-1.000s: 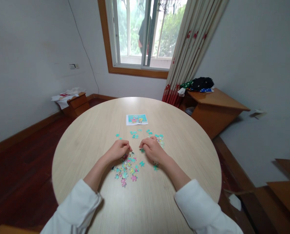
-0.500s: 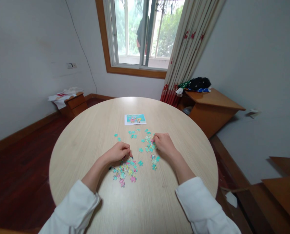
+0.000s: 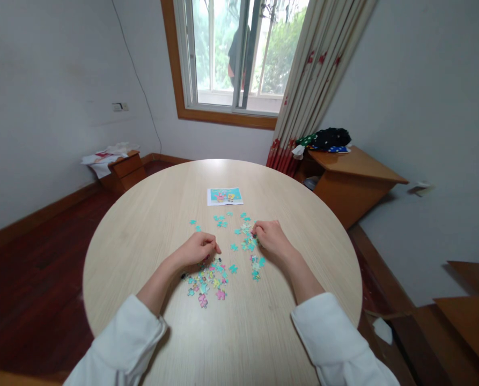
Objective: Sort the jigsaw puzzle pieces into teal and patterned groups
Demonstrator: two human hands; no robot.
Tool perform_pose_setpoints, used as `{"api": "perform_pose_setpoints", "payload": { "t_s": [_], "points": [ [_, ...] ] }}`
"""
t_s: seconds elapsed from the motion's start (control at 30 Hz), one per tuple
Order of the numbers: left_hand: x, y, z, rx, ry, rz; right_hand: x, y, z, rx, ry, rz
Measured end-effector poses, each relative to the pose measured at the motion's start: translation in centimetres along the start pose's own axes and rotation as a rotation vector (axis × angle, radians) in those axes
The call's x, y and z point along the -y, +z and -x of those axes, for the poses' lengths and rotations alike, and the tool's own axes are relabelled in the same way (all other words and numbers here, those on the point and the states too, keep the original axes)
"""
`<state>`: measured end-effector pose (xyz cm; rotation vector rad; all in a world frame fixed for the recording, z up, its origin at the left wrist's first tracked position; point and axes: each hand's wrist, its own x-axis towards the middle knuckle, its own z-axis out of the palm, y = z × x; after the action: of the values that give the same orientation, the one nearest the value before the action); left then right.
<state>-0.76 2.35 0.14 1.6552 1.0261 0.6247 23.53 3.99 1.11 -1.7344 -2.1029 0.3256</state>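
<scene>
Several small jigsaw pieces, mostly teal with some pink and yellow, lie scattered in the middle of a round light-wood table. My left hand rests curled on the near cluster of pieces, fingers pinched together over something I cannot make out. My right hand sits further right and a little further away, fingers curled and pinching among a cluster of teal pieces. A small printed reference picture lies flat beyond the pieces. White sleeves cover both forearms.
A low wooden cabinet with dark clothes on top stands at the right behind the table, beside a curtain. A small wooden stand with papers sits at the left wall. A person stands outside the window.
My right hand moved away from my left, going right and further out to the teal cluster, and has stayed there. My left hand has barely shifted.
</scene>
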Motion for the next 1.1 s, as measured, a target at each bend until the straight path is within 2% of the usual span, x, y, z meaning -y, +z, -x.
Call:
{"api": "perform_pose_setpoints", "payload": {
  "t_s": [0.27,0.53,0.67,0.9,1.1],
  "points": [
    [-0.2,0.0,0.1,-0.03,-0.03,-0.035,0.6,0.0,0.2,0.061,-0.022,-0.08],
    [-0.6,0.3,0.3,-0.062,0.036,-0.104,2.2,1.8,0.4,0.137,-0.18,-0.168],
    [-1.3,0.6,0.4,-0.028,0.161,-0.254,1.6,1.6,0.1,0.103,-0.11,-0.12],
    [-2.0,2.0,0.2,0.091,0.238,-0.591,1.2,1.3,-0.1,0.091,-0.086,-0.089],
    [-1.4,1.1,-0.2,0.009,0.146,-0.733,1.4,1.1,0.0,0.101,-0.081,-0.086]
  ]
}}
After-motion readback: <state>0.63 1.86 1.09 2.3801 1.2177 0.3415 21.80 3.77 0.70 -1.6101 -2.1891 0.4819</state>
